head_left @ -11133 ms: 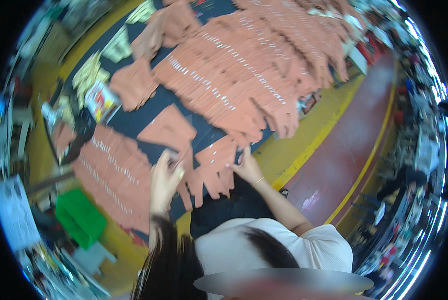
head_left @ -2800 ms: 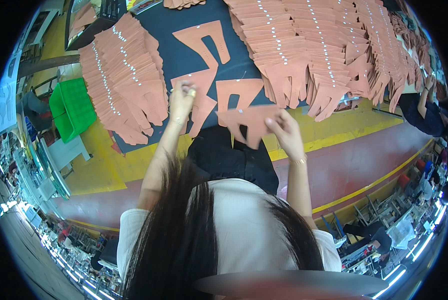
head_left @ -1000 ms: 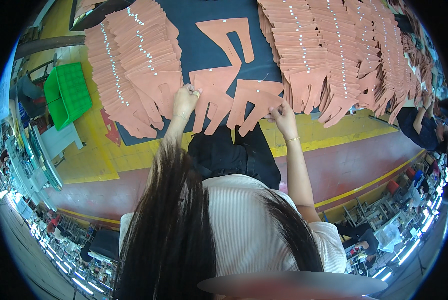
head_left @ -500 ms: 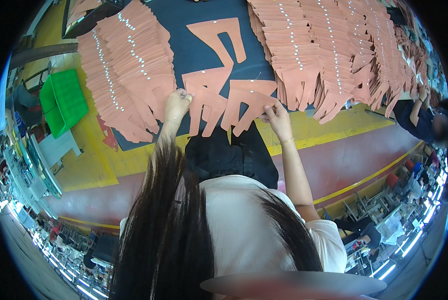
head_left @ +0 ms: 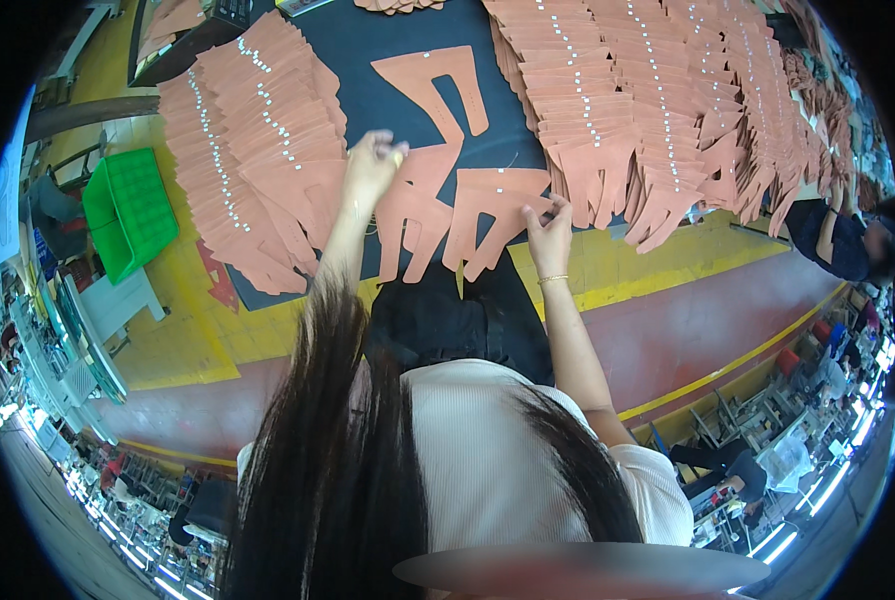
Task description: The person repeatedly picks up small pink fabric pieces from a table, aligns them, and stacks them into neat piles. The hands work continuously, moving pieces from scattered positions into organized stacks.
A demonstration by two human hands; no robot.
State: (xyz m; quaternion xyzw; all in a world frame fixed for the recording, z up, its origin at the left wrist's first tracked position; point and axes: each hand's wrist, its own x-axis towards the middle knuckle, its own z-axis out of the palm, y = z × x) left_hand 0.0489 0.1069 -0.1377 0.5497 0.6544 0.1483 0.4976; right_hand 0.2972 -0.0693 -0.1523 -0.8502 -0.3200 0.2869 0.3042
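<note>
Flat salmon-coloured cut pieces with slotted legs lie on the dark table. My right hand (head_left: pixel 551 230) pinches the right edge of the nearest right-hand cut piece (head_left: pixel 488 195), thumb and fingers closed at its corner. My left hand (head_left: pixel 371 172) is over the upper left corner of the left-hand cut piece (head_left: pixel 423 210); its fingers are bent together, with a yellow patch at a fingertip. Whatever they hold is hidden. Another layer shows under that left-hand piece. Farther back, a single cut piece (head_left: pixel 433 75) lies flat, its lower end meeting the left-hand one.
Fanned rows of salmon pieces with small white labels, a left stack (head_left: pixel 268 110) and a right stack (head_left: pixel 578 90), flank the dark tabletop (head_left: pixel 368 50). A green crate (head_left: pixel 133 215) stands beyond the table's left end. At far right, another person (head_left: pixel 833 235) works at the table.
My left hand has moved up and slightly right, away from the near side of the left stack. My right hand stays at the right-hand piece's edge. The view has shifted slightly.
</note>
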